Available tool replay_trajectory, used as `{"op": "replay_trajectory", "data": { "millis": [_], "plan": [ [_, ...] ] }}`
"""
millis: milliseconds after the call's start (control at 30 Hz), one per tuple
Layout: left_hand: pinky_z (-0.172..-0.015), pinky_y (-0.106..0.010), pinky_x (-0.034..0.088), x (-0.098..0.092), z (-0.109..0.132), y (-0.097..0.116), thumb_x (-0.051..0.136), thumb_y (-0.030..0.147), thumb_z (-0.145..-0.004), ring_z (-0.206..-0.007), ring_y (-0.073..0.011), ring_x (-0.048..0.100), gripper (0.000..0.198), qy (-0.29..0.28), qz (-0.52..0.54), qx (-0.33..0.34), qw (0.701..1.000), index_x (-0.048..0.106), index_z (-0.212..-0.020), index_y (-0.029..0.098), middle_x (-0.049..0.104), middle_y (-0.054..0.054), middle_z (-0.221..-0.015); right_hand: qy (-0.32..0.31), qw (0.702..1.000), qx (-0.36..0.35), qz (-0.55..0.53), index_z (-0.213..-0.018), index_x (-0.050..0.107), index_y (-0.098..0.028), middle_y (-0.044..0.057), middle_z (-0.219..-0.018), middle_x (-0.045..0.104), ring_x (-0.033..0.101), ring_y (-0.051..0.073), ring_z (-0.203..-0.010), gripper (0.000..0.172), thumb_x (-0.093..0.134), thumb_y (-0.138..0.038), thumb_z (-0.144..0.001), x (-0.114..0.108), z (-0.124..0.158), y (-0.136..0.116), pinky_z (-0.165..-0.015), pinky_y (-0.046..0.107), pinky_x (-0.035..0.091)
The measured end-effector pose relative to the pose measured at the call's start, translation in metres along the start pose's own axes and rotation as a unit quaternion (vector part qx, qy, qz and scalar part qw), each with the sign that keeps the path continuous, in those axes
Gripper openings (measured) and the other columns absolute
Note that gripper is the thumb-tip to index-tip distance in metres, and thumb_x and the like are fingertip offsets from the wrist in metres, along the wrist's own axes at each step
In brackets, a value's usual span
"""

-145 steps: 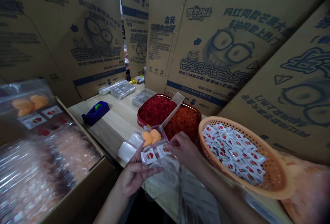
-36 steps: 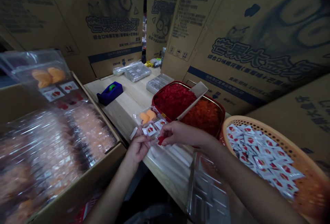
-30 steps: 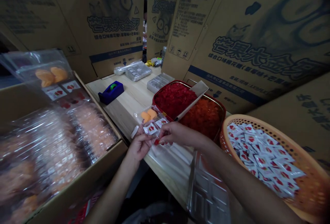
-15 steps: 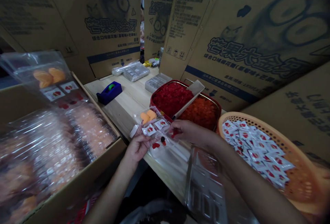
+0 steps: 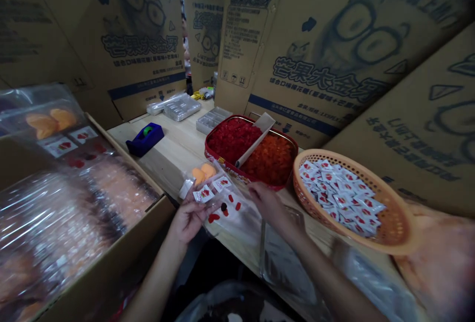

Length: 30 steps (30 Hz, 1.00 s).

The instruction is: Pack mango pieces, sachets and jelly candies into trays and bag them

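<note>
Two sachets (image 5: pixel 203 194), orange pieces (image 5: pixel 203 173) and small red pieces (image 5: pixel 213 218) lie in a clear package (image 5: pixel 222 194) over the desk (image 5: pixel 178 141), head view. The left hand (image 5: pixel 188 220) is closed on the package's left side. The right hand (image 5: pixel 267 204), fingers loosely bent, is near the red tin (image 5: pixel 215 157); whether it grips anything cannot be told.

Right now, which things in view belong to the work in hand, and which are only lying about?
Likely in the work:
clear pack in the left hand
red tin, near the right hand
basket of sachets
carton of similar packs

Probably just lying about:
blue tape dispenser
clear cases at the back
</note>
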<state>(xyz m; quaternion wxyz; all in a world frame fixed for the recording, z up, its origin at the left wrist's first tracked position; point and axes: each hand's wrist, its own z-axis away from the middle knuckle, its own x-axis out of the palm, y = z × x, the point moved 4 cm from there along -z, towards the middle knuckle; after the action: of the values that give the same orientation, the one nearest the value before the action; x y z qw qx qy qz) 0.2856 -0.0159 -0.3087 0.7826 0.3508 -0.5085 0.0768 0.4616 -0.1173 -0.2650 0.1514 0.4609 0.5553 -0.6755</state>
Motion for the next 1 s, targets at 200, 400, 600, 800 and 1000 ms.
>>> {"op": "replay_trajectory", "data": {
  "millis": [200, 400, 600, 800, 1000],
  "plan": [
    [-0.099, -0.054, 0.034, -0.007, 0.02, -0.004, 0.047, -0.008, -0.062, -0.093, -0.0205, 0.063, 0.072, -0.005, -0.016, -0.05, 0.999, 0.046, -0.124, 0.03, 0.069, 0.0, -0.1, 0.04, 0.99, -0.013, 0.135, -0.117, 0.053, -0.01, 0.016, -0.128, 0.048, 0.04, 0.025, -0.122, 0.035, 0.043, -0.017, -0.084, 0.063, 0.011, 0.033, -0.101, 0.041, 0.032],
    [-0.098, -0.054, 0.035, -0.015, 0.031, -0.005, 0.045, -0.007, -0.065, -0.096, -0.0214, 0.062, 0.073, 0.005, -0.019, -0.053, 0.998, 0.043, -0.127, 0.031, 0.068, -0.001, -0.102, 0.064, 0.986, -0.049, 0.147, -0.113, 0.056, -0.015, 0.012, -0.122, 0.054, 0.045, 0.021, -0.117, 0.032, 0.037, -0.017, -0.087, 0.052, 0.022, 0.035, -0.098, 0.039, 0.036],
    [-0.099, -0.054, 0.034, -0.012, 0.03, -0.011, 0.046, -0.006, -0.066, -0.102, -0.0238, 0.059, 0.076, -0.023, -0.035, -0.07, 0.997, 0.038, -0.13, 0.033, 0.065, -0.002, -0.111, 0.135, 0.961, 0.063, 0.231, -0.118, 0.051, -0.017, 0.011, -0.12, 0.054, 0.047, 0.023, -0.112, 0.034, 0.033, -0.022, -0.09, 0.007, 0.054, 0.076, -0.094, 0.036, 0.035],
    [-0.098, -0.054, 0.035, -0.006, 0.03, -0.022, 0.045, -0.005, -0.066, -0.106, -0.0255, 0.057, 0.075, -0.031, -0.034, -0.091, 0.995, 0.038, -0.131, 0.032, 0.062, -0.003, -0.116, 0.131, 0.954, 0.075, 0.258, -0.112, 0.053, -0.015, 0.01, -0.112, 0.058, 0.05, 0.022, -0.104, 0.033, 0.026, -0.022, -0.092, 0.013, 0.061, 0.099, -0.088, 0.036, 0.032],
    [-0.097, -0.055, 0.036, -0.009, 0.033, -0.024, 0.043, -0.007, -0.066, -0.106, -0.0254, 0.057, 0.075, -0.03, -0.022, -0.104, 0.994, 0.038, -0.13, 0.033, 0.064, -0.003, -0.112, 0.127, 0.943, 0.083, 0.297, -0.109, 0.055, -0.016, 0.011, -0.109, 0.058, 0.048, 0.024, -0.104, 0.035, 0.027, -0.027, -0.093, 0.01, 0.059, 0.093, -0.085, 0.037, 0.032]
  ]
}}
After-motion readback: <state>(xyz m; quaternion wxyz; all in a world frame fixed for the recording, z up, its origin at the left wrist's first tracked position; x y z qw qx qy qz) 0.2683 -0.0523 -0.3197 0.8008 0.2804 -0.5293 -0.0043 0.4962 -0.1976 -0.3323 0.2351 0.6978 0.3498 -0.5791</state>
